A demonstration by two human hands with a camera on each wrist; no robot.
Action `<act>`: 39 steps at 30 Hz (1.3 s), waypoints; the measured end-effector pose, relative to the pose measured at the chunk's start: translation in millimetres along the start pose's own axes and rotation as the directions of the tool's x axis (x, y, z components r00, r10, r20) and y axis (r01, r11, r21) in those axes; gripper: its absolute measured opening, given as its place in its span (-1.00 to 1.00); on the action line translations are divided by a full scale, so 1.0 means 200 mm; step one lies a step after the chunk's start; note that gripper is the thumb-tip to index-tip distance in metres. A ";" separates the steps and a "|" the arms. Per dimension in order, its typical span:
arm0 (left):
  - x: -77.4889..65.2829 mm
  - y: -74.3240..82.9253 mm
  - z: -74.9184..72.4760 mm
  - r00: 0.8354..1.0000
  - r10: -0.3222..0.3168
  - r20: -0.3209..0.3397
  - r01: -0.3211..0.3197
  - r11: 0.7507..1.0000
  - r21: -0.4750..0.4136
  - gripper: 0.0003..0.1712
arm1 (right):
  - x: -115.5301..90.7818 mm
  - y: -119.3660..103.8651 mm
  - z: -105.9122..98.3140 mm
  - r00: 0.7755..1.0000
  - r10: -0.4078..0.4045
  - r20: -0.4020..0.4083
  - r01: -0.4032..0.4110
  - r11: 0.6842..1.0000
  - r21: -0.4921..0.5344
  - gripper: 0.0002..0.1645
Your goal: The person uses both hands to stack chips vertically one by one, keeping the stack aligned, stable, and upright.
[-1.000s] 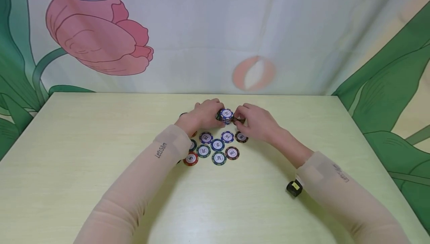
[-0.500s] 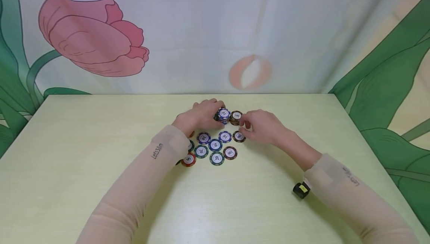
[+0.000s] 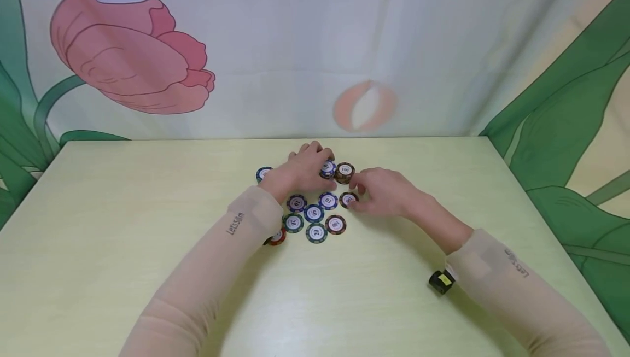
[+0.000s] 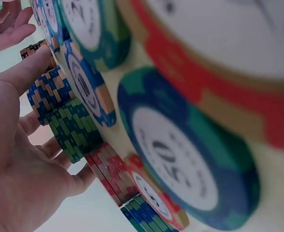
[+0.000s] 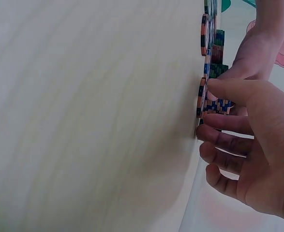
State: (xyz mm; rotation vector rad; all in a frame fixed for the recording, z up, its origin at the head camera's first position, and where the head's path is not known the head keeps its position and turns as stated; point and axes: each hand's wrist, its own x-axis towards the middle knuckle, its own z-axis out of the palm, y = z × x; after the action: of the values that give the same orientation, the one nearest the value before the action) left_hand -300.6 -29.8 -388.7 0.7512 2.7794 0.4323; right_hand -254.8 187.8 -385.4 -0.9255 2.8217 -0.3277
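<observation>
Head view, one lot: poker chips, part stacked, part loose, on a pale green desk (image 3: 147, 269).

Item 1. Brown chip marked 100 (image 3: 348, 199), flat on the desk at the 3 o'clock edge of the loose spread. Right hand (image 3: 389, 193) was on it, thumb and curled fingers nipping its rim; the right wrist view showed the fingertips (image 5: 205, 130) touching the desk beside the chip's edge.

Item 2. Brown stack (image 3: 345, 172), 100 face up, just at 12 o'clock of item 1, apart from it.

Item 3. Blue stack (image 3: 327, 169), touching or nearly touching item 2 at its 9 o'clock. Left hand (image 3: 302, 174) cupped it with relaxed fingers, steadying rather than gripping; the left wrist view showed green (image 4: 76, 128) and red (image 4: 110, 174) stacks ranged inside the open palm.

Item 4. Loose chips (image 3: 313, 214) at 6 o'clock of the stacks, faces up, several touching; a red one (image 3: 275, 236) partly hidden under the left sleeve. A single blue chip (image 3: 263, 173) lay well apart at 9 o'clock.

Item 5. Small black device with yellow label (image 3: 440, 281), beside the right forearm.

Handling note, as judgement: item 1 lay flat, so tipping one edge up with the thumb before lifting should serve best; carried level and lowered squarely onto item 2, it should not nudge item 3. The left hand's bracing seemed worth keeping.
</observation>
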 end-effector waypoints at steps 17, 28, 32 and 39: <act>0.02 0.06 0.00 0.999 -0.024 0.045 0.022 0.999 0.037 -0.37 | 0.00 0.00 0.01 0.999 -0.033 0.018 0.033 0.999 -0.007 -0.69; 0.04 0.07 0.00 0.998 -0.034 0.047 0.031 0.996 0.078 -0.39 | 0.00 0.00 0.02 0.999 -0.051 0.005 0.051 0.999 0.012 -0.72; 0.04 0.07 0.00 0.998 -0.035 0.043 0.031 0.996 0.081 -0.40 | 0.00 0.01 0.04 0.999 -0.054 -0.009 0.054 0.999 0.006 -0.71; 0.05 0.07 0.01 0.999 -0.033 0.040 0.030 0.996 0.087 -0.40 | 0.00 0.02 0.04 0.998 -0.046 -0.046 0.047 0.998 0.029 -0.66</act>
State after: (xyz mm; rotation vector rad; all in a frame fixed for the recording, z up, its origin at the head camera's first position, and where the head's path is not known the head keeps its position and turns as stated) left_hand -302.0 -13.1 -387.9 0.7255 2.7825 0.2895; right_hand -254.8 189.4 -393.5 -0.9907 2.8313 -0.4014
